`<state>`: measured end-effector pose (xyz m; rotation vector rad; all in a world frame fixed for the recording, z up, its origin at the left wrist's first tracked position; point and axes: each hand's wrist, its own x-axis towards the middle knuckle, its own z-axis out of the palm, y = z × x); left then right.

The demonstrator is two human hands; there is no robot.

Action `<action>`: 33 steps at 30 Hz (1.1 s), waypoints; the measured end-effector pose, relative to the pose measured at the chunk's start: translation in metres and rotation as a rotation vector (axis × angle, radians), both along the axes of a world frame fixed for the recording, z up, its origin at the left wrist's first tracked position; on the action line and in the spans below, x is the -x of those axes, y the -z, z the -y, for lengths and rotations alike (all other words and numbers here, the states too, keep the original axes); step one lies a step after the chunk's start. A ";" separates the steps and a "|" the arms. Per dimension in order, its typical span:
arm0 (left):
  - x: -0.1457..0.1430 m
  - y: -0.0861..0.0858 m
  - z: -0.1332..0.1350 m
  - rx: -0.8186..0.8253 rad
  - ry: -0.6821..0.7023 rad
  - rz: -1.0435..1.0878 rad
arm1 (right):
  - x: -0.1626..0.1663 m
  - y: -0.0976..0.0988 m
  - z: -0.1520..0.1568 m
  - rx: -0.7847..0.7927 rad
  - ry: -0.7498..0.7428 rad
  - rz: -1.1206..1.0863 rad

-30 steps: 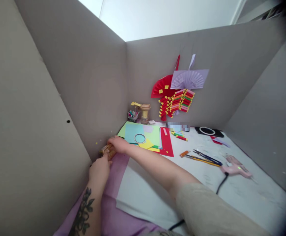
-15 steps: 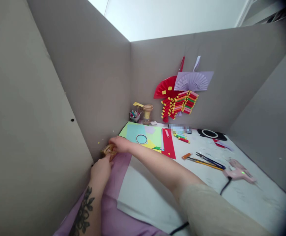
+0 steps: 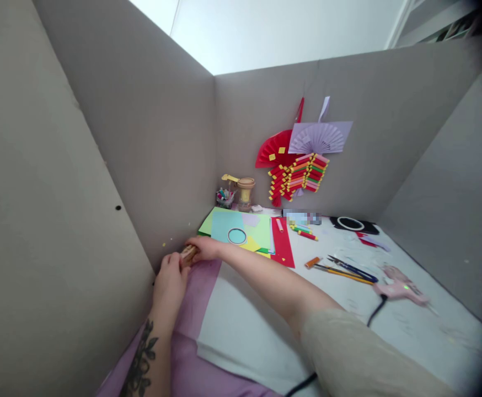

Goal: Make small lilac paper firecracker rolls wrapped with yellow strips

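At the left edge of the table, by the partition wall, both my hands close around a small tan-and-brown packet-like thing point(image 3: 188, 255); its exact kind is unclear. My left hand point(image 3: 170, 277) grips its near side with bent fingers. From the far side, my right hand point(image 3: 203, 249) has its fingers wrapped over it, the arm reaching across the table. Just beyond my right hand lie sheets of green and blue paper point(image 3: 224, 220) with a roll of tape point(image 3: 237, 236) on top. Purple cloth point(image 3: 197, 286) spreads beneath the hands.
Red paper point(image 3: 283, 251) lies beside the sheets. Further right are scissors point(image 3: 352, 268), an orange paper roll point(image 3: 312, 263) and a pink glue gun point(image 3: 402, 291) with a black cord. Paper fans with firecracker strings point(image 3: 320, 138) hang on the back partition. A jar point(image 3: 246, 196) stands in the corner.
The tan-and-brown thing looked wider and more spread between my hands before; now it is narrower and more covered by my fingers. My view has shifted slightly.
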<state>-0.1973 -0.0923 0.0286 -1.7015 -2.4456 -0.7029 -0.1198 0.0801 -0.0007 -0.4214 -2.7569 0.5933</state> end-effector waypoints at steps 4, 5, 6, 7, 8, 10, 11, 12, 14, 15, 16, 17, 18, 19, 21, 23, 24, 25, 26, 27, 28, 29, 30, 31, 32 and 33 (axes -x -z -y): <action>0.000 0.006 -0.008 -0.012 -0.054 0.005 | 0.004 -0.002 0.002 0.027 0.016 0.092; 0.001 0.008 -0.010 0.008 -0.057 -0.008 | 0.004 -0.004 0.003 0.029 0.007 0.110; 0.001 0.010 -0.011 0.037 -0.060 -0.026 | 0.004 -0.005 0.004 0.031 -0.001 0.123; 0.002 0.011 -0.012 0.066 -0.065 -0.044 | 0.004 -0.007 0.006 0.034 -0.005 0.128; 0.002 0.012 -0.013 0.088 -0.069 -0.061 | 0.004 -0.009 0.007 0.035 -0.002 0.130; 0.003 0.013 -0.013 0.108 -0.081 -0.088 | 0.006 -0.011 0.011 0.030 0.024 0.125; 0.003 0.012 -0.013 0.109 -0.088 -0.098 | 0.007 -0.012 0.013 0.025 0.040 0.122; 0.003 0.012 -0.013 0.108 -0.094 -0.106 | 0.008 -0.013 0.015 0.018 0.055 0.121; 0.003 0.010 -0.012 0.103 -0.111 -0.119 | 0.010 -0.014 0.018 0.008 0.073 0.126; 0.003 0.010 -0.012 0.100 -0.120 -0.121 | 0.011 -0.015 0.019 0.010 0.076 0.127; 0.003 0.010 -0.011 0.095 -0.125 -0.118 | 0.011 -0.015 0.019 0.016 0.076 0.126; 0.003 0.011 -0.010 0.089 -0.125 -0.112 | 0.011 -0.015 0.019 0.025 0.070 0.119; 0.003 0.012 -0.010 0.084 -0.124 -0.102 | 0.009 -0.015 0.018 0.036 0.053 0.101; 0.003 0.013 -0.010 0.082 -0.125 -0.087 | 0.006 -0.015 0.015 0.050 0.027 0.073; 0.002 0.015 -0.009 0.079 -0.132 -0.052 | -0.001 -0.019 0.009 0.089 -0.017 -0.012; 0.000 0.017 -0.010 0.069 -0.133 -0.031 | -0.010 -0.025 0.002 0.130 0.047 -0.104; -0.002 0.017 -0.010 0.060 -0.127 -0.027 | -0.014 -0.028 -0.002 0.132 0.128 -0.134; -0.003 0.016 -0.010 0.048 -0.119 -0.029 | -0.017 -0.032 -0.005 0.115 0.217 -0.147; -0.005 0.015 -0.010 0.036 -0.115 -0.038 | -0.019 -0.035 -0.008 0.079 0.288 -0.141; -0.007 0.014 -0.009 0.026 -0.117 -0.050 | -0.020 -0.038 -0.010 0.026 0.319 -0.119; -0.008 0.012 -0.009 0.016 -0.124 -0.066 | -0.020 -0.040 -0.012 -0.036 0.303 -0.085; -0.009 0.011 -0.009 0.005 -0.134 -0.085 | -0.019 -0.042 -0.012 -0.096 0.252 -0.044; -0.010 0.010 -0.008 -0.006 -0.144 -0.106 | -0.018 -0.043 -0.012 -0.151 0.190 -0.003; -0.010 0.009 -0.007 -0.017 -0.151 -0.124 | -0.016 -0.043 -0.011 -0.198 0.137 0.038; -0.010 0.009 -0.007 -0.025 -0.154 -0.137 | -0.014 -0.043 -0.010 -0.238 0.103 0.075; -0.009 0.009 -0.007 -0.031 -0.151 -0.145 | -0.012 -0.042 -0.009 -0.272 0.087 0.107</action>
